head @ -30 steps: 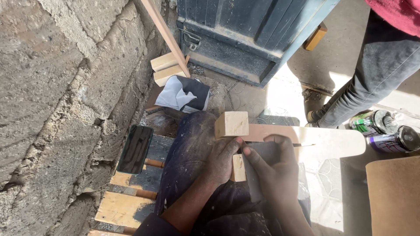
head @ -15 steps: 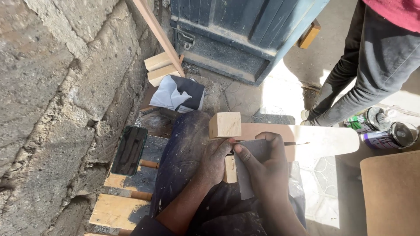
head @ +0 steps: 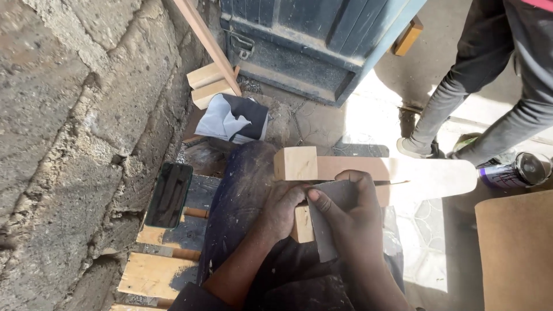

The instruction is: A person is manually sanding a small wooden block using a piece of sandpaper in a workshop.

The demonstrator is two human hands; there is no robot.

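Note:
A pale wooden piece (head: 368,168), made of a flat board with square blocks fixed to it, lies across my lap. My left hand (head: 283,208) grips a wooden block on its underside. My right hand (head: 348,222) presses a folded grey sheet of sandpaper (head: 337,196) against the near edge of the board. The far end of the board sticks out to the right into sunlight.
A rough stone wall (head: 69,115) fills the left. A black phone (head: 170,194) lies on a wooden bench (head: 152,275). Wood offcuts (head: 210,85) and a dark cloth (head: 233,118) lie near a blue door (head: 311,40). Another person's legs (head: 489,86) stand at the right, beside spray cans (head: 510,171) and a board (head: 515,253).
The view has shifted slightly. My right hand with the sandpaper has slid a little along the wood; my left hand keeps its grip.

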